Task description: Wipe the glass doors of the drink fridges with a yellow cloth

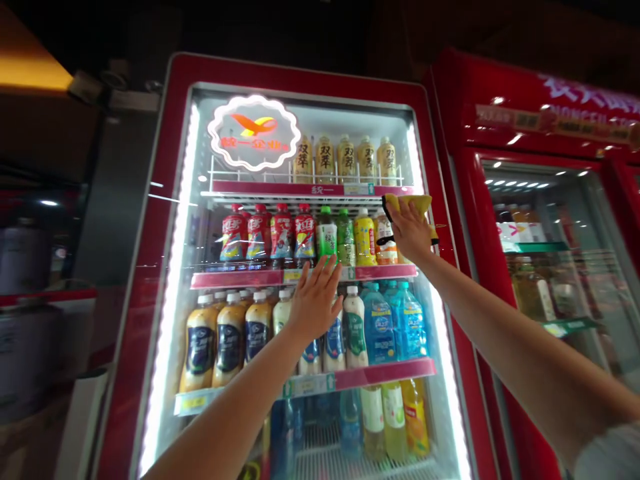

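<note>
A tall drinks fridge with a red frame (300, 77) and a lit glass door stands in front of me. My left hand (316, 303) lies flat against the glass at about the middle shelves, fingers spread, holding nothing. Higher up and to the right, my right hand (411, 230) presses a yellow cloth (420, 202) with a dark edging to the glass near the door's right side. The cloth is partly hidden under the palm and fingers. Behind the glass, green-capped bottles (327, 233) and several white-capped bottles (201, 343) stand on the shelves.
A round lit logo (254, 133) is at the door's upper left. Bright light strips (170, 300) run down both sides inside. To the right stands a second red fridge (460, 107) with a glass door. Dark shelving is blurred at the left.
</note>
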`<state>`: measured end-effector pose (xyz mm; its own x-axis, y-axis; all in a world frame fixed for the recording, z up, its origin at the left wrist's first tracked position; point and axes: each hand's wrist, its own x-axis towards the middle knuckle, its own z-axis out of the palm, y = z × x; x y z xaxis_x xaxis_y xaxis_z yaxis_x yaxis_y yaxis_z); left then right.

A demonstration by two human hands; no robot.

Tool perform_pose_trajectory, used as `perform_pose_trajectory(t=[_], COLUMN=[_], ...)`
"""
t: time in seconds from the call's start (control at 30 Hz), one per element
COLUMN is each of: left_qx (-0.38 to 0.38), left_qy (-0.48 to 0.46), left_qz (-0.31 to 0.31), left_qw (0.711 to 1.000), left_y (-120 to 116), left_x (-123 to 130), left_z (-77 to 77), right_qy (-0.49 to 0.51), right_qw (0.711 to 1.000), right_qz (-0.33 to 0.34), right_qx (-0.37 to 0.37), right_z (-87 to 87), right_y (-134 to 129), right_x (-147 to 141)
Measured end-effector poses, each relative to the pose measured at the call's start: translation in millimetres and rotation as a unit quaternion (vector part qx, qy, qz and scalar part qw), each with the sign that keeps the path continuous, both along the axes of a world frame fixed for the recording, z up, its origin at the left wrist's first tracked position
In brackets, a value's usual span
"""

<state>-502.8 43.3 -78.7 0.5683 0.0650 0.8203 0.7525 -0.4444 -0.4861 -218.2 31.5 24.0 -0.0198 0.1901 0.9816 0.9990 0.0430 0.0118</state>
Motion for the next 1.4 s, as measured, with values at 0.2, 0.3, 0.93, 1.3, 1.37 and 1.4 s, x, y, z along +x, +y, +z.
perform_pose_trajectory(t=[0.2, 0.3, 0.93, 1.3, 1.37, 1.4], left_qx=[0.02, 0.037, -0.011, -0.016, -0.011, -0.008], left_qy=[-0.001, -0.011, 0.049, 0.026, 0.023, 0.021], left_qz=[-0.017, -0.041, -0.136, -0.078, -0.082, -0.09], left_qw=[1.0, 0.998, 0.989, 0.997, 0.996, 0.996], left_y=[6, 10, 6, -8, -15, -19], left_x=[-9, -7, 107, 231, 266, 283], left_z=[-9.0, -12.6, -53.0, -30.8, -26.3, -24.6], right_qy=[-0.08, -0.164, -0.072, -0.11, -0.1, -0.098], right_qw=[0.996, 0.985, 0.985, 0.981, 0.984, 0.985], right_qz=[0.023, 0.042, -0.093, -0.122, -0.107, -0.097], right_qx=[-0.005, -0.025, -0.128, -0.106, -0.104, -0.103], right_z=[-1.5, -23.8, -102.2, -55.3, -55.1, -55.1], right_y=[9, 1, -55, -105, -103, -101], right_x=[-72, -48, 89, 193, 219, 230])
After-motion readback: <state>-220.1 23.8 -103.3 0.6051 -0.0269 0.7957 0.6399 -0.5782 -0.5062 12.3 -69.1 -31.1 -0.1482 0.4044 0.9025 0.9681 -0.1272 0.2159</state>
